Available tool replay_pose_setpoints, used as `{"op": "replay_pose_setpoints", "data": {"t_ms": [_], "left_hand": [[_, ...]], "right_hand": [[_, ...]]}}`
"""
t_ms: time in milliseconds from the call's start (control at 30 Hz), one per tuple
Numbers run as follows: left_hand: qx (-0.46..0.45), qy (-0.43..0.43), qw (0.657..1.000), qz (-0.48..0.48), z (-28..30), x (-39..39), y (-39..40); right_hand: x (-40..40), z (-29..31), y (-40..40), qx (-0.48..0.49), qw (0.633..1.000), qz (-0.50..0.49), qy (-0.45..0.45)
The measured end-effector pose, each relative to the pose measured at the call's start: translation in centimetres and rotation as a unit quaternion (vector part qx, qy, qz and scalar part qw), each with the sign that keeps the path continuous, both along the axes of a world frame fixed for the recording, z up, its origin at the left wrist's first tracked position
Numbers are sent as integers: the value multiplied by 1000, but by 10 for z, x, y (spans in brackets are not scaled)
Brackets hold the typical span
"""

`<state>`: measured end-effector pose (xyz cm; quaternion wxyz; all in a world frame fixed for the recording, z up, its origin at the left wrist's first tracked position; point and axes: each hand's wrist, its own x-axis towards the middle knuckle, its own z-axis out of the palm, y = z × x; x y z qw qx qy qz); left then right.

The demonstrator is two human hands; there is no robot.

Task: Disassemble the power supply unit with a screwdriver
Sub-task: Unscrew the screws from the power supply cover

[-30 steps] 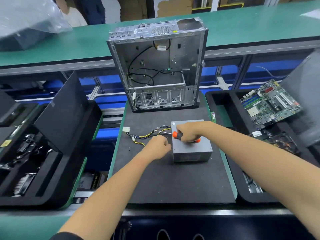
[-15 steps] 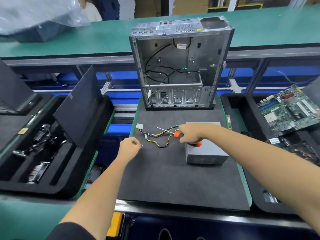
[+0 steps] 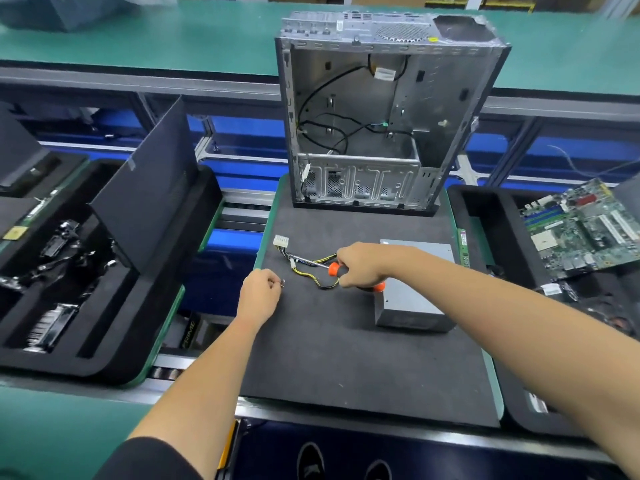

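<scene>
A grey metal power supply unit (image 3: 412, 306) lies on the black foam mat (image 3: 346, 362), its yellow and black cable bundle (image 3: 306, 270) trailing left to a white connector (image 3: 281, 241). My right hand (image 3: 363, 266) grips a screwdriver with an orange and black handle (image 3: 334, 269), its shaft pointing left over the cables. My left hand (image 3: 260, 294) rests on the mat's left edge, its fingers pinched at a small screw (image 3: 283, 282); whether they hold it I cannot tell.
An empty, open computer case (image 3: 388, 109) stands upright at the back of the mat. Black foam trays with parts (image 3: 69, 271) sit to the left. A tray on the right holds a green motherboard (image 3: 585, 226).
My left hand has drawn away from the power supply to the mat's left edge. My right hand with the screwdriver has lifted off the unit's top and shifted left over the cables.
</scene>
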<state>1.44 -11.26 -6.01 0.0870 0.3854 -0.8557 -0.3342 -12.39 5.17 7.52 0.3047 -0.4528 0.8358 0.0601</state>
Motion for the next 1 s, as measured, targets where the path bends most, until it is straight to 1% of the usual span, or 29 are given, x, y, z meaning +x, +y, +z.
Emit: {"op": "replay_pose_setpoints", "data": {"t_ms": [367,433,500,533,667,767,867,1000], "left_hand": [[45,7,999,-4,9,9,-5],[40,26,999,3,16,8,-2],[25,73,997,-2,30,-1,8],[16,95,995,-23,40,-9,16],[-7,142,976,-164,78,-51,61],[11,174,956,-238,99,-73,101],[46,171,939,-295,115,-87,140],[83,112,907,-398,119,-104,189]], "right_hand": [[-1,8,-6,-5,1000,-4,-7],[-2,13,-3,-10,1000,-4,-4],[-5,21,1,-15,1000,1,1],[-6,28,4,-21,1000,5,6],[-16,69,24,-48,997,8,53],[-31,105,54,-31,998,-15,53],[-42,135,87,-44,995,-43,76],[-52,150,136,-67,989,-98,91]]}}
